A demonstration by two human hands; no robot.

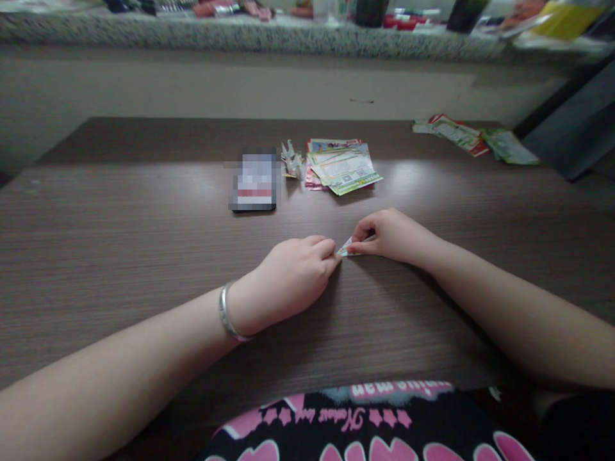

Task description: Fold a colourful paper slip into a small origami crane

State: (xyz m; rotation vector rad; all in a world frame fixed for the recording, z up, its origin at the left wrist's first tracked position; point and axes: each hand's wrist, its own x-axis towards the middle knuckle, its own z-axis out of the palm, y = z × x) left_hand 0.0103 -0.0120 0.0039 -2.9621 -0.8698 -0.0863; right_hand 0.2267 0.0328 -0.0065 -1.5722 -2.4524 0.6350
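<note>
The relation that matters most is the short span between the two sets of fingertips: the small printed paper piece [344, 249] sits there, just to the right of the left hand's [302, 272] fingertips and just to the left of the right hand's [388, 232] pinch. Neither hand has any reach to make; both appear to touch it, with the right covering more of it.

The visible part is a slim wedge — narrow end toward the left fingertips, broadening toward the right hand. Its long axis seems to run from one hand to the other, roughly crosswise to the person's body, though the right fingers hide the far end, so its full length and any folds cannot be told.

The right hand is nearly closed, thumb and forefinger pinching the paper from above. The left hand is loosely curled, back upward, its fingertips at the narrow point; whether they grip or merely press it down cannot be told.

Beyond the left hand lies a smartphone [257, 182]. Beyond the gap between the hands are a crumpled or folded paper form [291, 163] and, beside it, a stack of printed leaflets [344, 169]. More printed paper strips [459, 134] lie well beyond the right hand, off to its right.
</note>
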